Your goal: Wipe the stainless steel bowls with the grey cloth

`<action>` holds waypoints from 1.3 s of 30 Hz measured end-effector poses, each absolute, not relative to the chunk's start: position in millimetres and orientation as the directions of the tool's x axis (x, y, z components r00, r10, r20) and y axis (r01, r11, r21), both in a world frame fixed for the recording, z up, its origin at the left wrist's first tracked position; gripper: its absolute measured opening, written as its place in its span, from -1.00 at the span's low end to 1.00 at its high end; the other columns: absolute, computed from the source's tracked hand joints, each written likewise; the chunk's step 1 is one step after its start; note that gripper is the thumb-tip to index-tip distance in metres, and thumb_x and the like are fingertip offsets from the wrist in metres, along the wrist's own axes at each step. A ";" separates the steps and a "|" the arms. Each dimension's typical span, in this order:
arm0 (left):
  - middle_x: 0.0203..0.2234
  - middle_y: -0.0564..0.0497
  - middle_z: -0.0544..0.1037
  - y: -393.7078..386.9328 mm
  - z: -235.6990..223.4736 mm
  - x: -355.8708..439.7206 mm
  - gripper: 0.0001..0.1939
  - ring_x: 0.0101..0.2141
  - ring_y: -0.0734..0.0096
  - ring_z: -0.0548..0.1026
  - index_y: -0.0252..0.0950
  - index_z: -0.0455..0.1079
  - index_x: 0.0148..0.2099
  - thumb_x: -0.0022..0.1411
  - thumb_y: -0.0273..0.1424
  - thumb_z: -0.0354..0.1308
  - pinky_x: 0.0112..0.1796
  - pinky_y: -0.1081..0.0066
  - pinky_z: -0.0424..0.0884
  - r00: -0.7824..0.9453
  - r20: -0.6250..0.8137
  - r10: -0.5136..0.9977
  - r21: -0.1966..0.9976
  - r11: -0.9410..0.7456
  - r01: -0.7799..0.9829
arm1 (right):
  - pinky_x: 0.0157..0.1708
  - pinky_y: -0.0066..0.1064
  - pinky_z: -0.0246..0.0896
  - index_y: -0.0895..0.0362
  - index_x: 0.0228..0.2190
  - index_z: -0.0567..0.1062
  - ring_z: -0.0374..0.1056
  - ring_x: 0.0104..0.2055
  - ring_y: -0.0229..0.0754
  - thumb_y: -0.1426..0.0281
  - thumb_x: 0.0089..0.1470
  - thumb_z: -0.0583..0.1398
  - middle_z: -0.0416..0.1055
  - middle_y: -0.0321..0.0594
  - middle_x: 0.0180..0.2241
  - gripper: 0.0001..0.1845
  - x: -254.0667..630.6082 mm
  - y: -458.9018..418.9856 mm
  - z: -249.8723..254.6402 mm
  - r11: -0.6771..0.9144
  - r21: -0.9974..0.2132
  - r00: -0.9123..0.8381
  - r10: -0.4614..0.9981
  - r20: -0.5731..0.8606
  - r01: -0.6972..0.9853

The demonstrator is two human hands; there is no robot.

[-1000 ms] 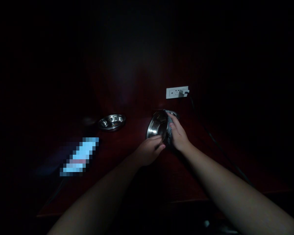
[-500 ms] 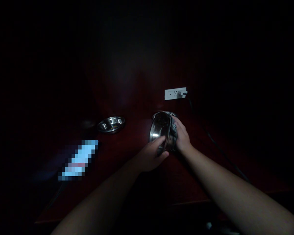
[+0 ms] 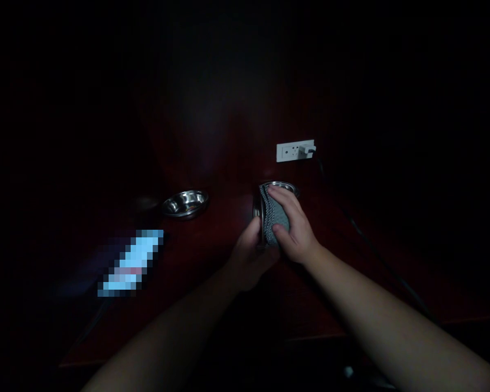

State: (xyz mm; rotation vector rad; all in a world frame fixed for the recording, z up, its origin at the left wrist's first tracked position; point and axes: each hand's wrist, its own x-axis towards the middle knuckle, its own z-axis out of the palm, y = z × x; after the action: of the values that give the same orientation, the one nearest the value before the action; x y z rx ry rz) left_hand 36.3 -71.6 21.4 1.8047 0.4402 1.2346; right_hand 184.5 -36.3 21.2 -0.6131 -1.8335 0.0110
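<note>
My left hand [image 3: 251,253] grips a shiny metal bowl [image 3: 257,206], tipped on its side above the dark red table, with the thumb on its rim. My right hand [image 3: 296,226] presses a grey-green patterned cloth [image 3: 278,213] against the bowl from the right, fingers bent over the cloth. Cloth and fingers hide most of the bowl. Just behind, the rim of another metal dish [image 3: 283,185] shows on the table. To the left lies a shallow metal bowl [image 3: 187,203], upright, possibly stacked on another.
A lit, pixelated phone-like screen [image 3: 134,262] lies on the table's left side. On the back wall is a white socket panel [image 3: 289,151] with a plug in it; a dark cable [image 3: 367,242] runs from there toward the right front. The table's front edge [image 3: 318,338] shows below my arms.
The bowl has turned, so its inside no longer faces me. My right hand has brought the cloth round to the near side, and more of the cloth shows. The view has shifted slightly.
</note>
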 end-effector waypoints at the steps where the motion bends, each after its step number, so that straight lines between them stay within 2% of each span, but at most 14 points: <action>1: -0.17 -0.13 0.39 -70.8 22.0 35.5 -0.39 -0.17 0.17 0.36 -0.35 0.21 0.05 0.09 -0.02 0.09 -0.15 0.24 0.32 0.441 0.568 0.694 0.817 -0.540 -0.203 | 0.17 0.03 -0.06 0.08 0.14 0.14 0.02 0.21 0.06 0.15 0.05 0.04 0.08 -0.07 0.18 -0.36 184.3 -37.9 22.4 0.862 -0.288 -0.242 0.411 0.879 0.418; 5: -0.30 -0.11 0.42 -66.9 22.3 32.6 -0.45 -0.29 0.24 0.38 -0.39 0.32 -0.12 0.10 0.02 0.04 -0.28 0.32 0.34 0.435 0.530 0.728 0.848 -0.446 -0.287 | 0.15 0.08 -0.06 0.06 0.14 0.16 0.01 0.21 0.13 0.14 -0.05 0.14 0.06 -0.06 0.18 -0.28 182.7 -43.6 27.4 0.866 -0.212 -0.323 0.381 0.866 0.453; 7: -0.30 -0.10 0.42 -65.9 21.3 33.0 -0.46 -0.31 0.28 0.37 -0.38 0.33 -0.13 0.11 0.02 0.02 -0.30 0.34 0.33 0.381 0.535 0.754 0.841 -0.432 -0.326 | 0.16 0.06 -0.07 0.08 0.13 0.18 0.01 0.21 0.13 0.15 -0.10 0.18 0.07 -0.04 0.17 -0.25 182.1 -44.7 29.2 0.869 -0.189 -0.340 0.367 0.866 0.457; 10: -0.33 -0.04 0.39 -66.8 19.2 37.0 -0.59 -0.34 0.37 0.34 -0.34 0.29 -0.10 0.17 -0.11 0.04 -0.30 0.39 0.31 0.275 0.520 0.808 0.839 -0.424 -0.341 | 0.17 0.03 -0.06 0.10 0.12 0.18 0.01 0.21 0.11 0.20 -0.12 0.19 0.09 -0.03 0.16 -0.25 182.1 -44.1 30.8 0.868 -0.185 -0.363 0.374 0.853 0.461; 14: -0.42 0.05 0.31 -70.3 15.1 41.1 -0.78 -0.41 0.47 0.27 -0.30 0.25 -0.17 0.22 -0.25 0.02 -0.38 0.47 0.26 0.196 0.484 0.853 0.868 -0.440 -0.229 | 0.17 0.04 -0.06 0.09 0.13 0.16 0.02 0.21 0.09 0.23 -0.10 0.18 0.10 -0.03 0.16 -0.26 184.1 -41.5 31.5 0.864 -0.199 -0.374 0.393 0.840 0.463; 19: -0.43 0.06 0.29 -72.8 14.9 36.1 -0.80 -0.43 0.47 0.25 -0.28 0.20 -0.22 0.28 -0.25 -0.08 -0.41 0.47 0.24 0.215 0.502 0.838 0.857 -0.515 0.003 | 0.17 0.04 -0.08 0.09 0.14 0.15 0.00 0.22 0.08 0.18 -0.02 0.11 0.08 -0.06 0.18 -0.31 187.6 -38.4 30.1 0.869 -0.227 -0.377 0.408 0.832 0.439; 25: -0.42 0.05 0.35 -73.2 21.5 33.5 -0.81 -0.43 0.46 0.30 -0.29 0.19 -0.17 0.30 -0.28 -0.11 -0.41 0.45 0.25 0.272 0.548 0.791 0.759 -0.607 0.235 | 0.17 0.01 -0.09 0.09 0.13 0.18 0.02 0.21 0.03 0.18 0.10 -0.03 0.09 -0.08 0.18 -0.42 190.6 -35.9 28.7 0.869 -0.277 -0.333 0.426 0.841 0.410; 29: -0.41 0.04 0.37 -71.3 20.8 34.1 -0.81 -0.42 0.44 0.32 -0.29 0.18 -0.15 0.30 -0.28 -0.12 -0.40 0.43 0.25 0.291 0.553 0.781 0.732 -0.622 0.280 | 0.17 -0.01 -0.08 0.10 0.12 0.21 0.04 0.20 0.02 0.18 0.11 -0.04 0.12 -0.07 0.16 -0.44 190.8 -34.3 27.9 0.866 -0.290 -0.306 0.429 0.850 0.408; 39: -0.44 0.04 0.36 -67.8 16.9 32.0 -0.80 -0.46 0.44 0.32 -0.29 0.17 -0.17 0.28 -0.26 -0.09 -0.43 0.42 0.23 0.350 0.562 0.749 0.708 -0.655 0.264 | 0.14 0.05 -0.05 0.05 0.08 0.24 0.08 0.18 0.06 0.15 0.11 -0.05 0.18 -0.10 0.13 -0.47 193.5 -31.9 27.3 0.867 -0.288 -0.289 0.421 0.860 0.405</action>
State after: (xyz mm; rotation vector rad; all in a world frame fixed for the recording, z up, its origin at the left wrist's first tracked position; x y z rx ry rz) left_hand 32.0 -67.8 16.9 2.1133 0.8799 1.2692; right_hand 193.5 -31.9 27.3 -0.6123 -1.9102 0.0173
